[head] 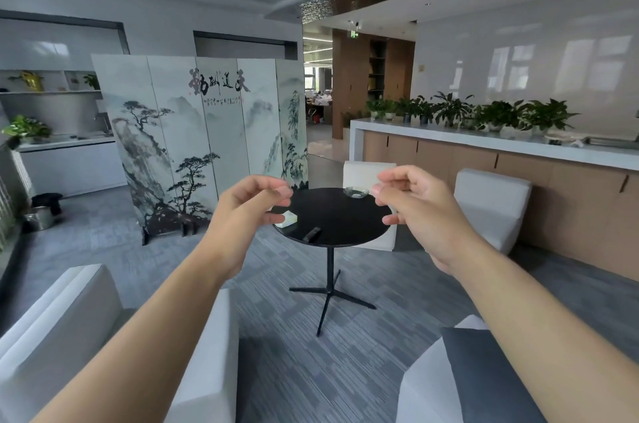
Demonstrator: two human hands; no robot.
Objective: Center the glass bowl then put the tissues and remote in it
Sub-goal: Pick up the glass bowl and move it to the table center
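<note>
1. Round black table (340, 215), on a pedestal, stands on grey carpet.
2. Glass bowl (355, 192): at the tabletop's 1 o'clock edge, off-centre.
3. Tissues (286, 218): white pack, at 9 o'clock on the tabletop.
4. Remote (312, 234): dark, at 7 o'clock near the rim.
5. Left hand (242, 215): raised, fingers loosely curled, holding nothing.
6. Right hand (420, 206): raised, fingers loosely curled, holding nothing.

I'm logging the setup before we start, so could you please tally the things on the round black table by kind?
Glass bowl: 1
Tissue pack, white: 1
Remote, black: 1
Total: 3

All three lie apart on the table; the bowl sits near the far edge, not centred.
</note>
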